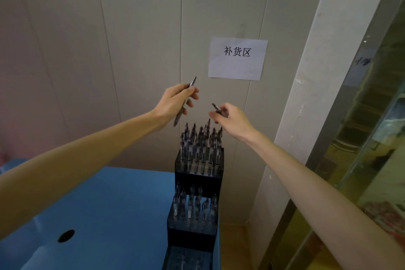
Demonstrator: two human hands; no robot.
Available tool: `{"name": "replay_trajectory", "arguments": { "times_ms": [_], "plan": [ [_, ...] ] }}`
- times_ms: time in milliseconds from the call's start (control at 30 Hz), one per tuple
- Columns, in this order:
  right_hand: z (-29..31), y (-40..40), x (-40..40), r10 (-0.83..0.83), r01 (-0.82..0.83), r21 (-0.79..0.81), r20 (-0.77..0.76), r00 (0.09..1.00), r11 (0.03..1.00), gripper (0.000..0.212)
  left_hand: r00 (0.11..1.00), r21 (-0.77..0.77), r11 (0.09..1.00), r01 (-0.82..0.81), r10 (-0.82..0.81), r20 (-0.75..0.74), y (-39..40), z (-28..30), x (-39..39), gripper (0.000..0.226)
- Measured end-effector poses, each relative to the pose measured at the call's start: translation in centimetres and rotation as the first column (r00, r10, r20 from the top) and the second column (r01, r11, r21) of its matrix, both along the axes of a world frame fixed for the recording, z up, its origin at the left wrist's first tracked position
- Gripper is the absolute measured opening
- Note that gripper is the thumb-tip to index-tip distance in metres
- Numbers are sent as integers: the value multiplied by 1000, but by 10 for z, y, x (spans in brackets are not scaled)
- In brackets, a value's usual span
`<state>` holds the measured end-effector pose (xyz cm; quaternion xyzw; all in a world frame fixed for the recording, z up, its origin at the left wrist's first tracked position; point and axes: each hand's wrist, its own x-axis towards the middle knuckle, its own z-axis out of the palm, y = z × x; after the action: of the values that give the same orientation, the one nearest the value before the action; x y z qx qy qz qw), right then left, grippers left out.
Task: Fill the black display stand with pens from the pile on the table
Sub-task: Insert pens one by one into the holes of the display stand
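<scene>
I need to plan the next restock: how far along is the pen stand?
The top tier of the black display stand looks nearly full and the middle tier partly filled. The left hand and right hand each hold one pen above it. The bottom tier looks sparse; no pile is in view.

White paper sign [237, 58] with black characters stuck on a pale panelled wall [131, 39], beside a white pillar [306, 94] and a glass partition [372, 138] at right; round dark hole [66, 235] in the blue bench [109, 215] below.
</scene>
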<state>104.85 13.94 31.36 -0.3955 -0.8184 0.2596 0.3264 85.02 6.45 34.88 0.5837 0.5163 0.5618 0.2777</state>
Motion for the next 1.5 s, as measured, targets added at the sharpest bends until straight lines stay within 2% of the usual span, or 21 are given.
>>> {"name": "replay_trajectory", "arguments": {
  "times_ms": [67,167,267,433,567,633,700,733,833,900,1000,1100,1200,1300,1400,1500],
  "plan": [
    [-1,-1,4,17,-26,-64,-138,990,998,23,1000,15,1000,-8,8,-3,1,0,2,22],
    [3,-5,10,16,-49,-113,-279,960,992,26,998,44,999,-12,14,-56,0,1,5,19],
    [7,-10,15,-17,-54,-180,-371,928,982,28,999,77,997,8,-5,-41,1,3,10,18],
    [6,-15,20,-54,26,-71,-438,898,997,23,999,103,995,-8,12,-37,6,2,12,20],
    [8,-15,21,-100,130,36,-448,888,991,30,997,95,995,-37,43,-65,13,-2,10,24],
    [11,-14,20,-122,157,40,-457,881,987,30,996,94,993,-65,71,-63,16,-3,9,23],
    [13,-12,16,-128,161,51,-400,908,986,25,993,87,992,-91,98,-70,18,-3,7,21],
    [13,-11,14,-130,169,96,-320,939,981,25,992,76,992,-98,104,-71,19,-3,6,19],
    [11,-7,5,-173,157,260,40,984,953,32,990,47,992,-116,120,-79,22,-5,4,17],
    [10,-6,-2,-120,93,180,148,982,979,35,987,34,991,-128,131,-92,23,-6,2,17],
    [3,-5,-13,-19,22,-22,108,994,1000,38,986,18,991,-129,130,-108,23,-9,1,16],
    [-2,-7,-18,23,-21,-101,21,999,995,37,985,18,993,-120,122,-124,22,-10,-1,17],
    [-1,-11,-16,41,-44,-98,-31,999,994,35,985,24,993,-117,119,-126,20,-10,-3,18],
    [-1,-13,-14,82,-80,-101,21,996,992,31,985,25,992,-122,124,-118,20,-9,-5,18],
    [-2,-14,-14,80,-79,-15,93,992,997,30,988,31,994,-107,109,-111,19,-8,-4,18],
    [1,-13,-12,33,-34,28,46,998,999,31,989,48,996,-74,79,-128,18,-8,-2,20]
  ]
}}
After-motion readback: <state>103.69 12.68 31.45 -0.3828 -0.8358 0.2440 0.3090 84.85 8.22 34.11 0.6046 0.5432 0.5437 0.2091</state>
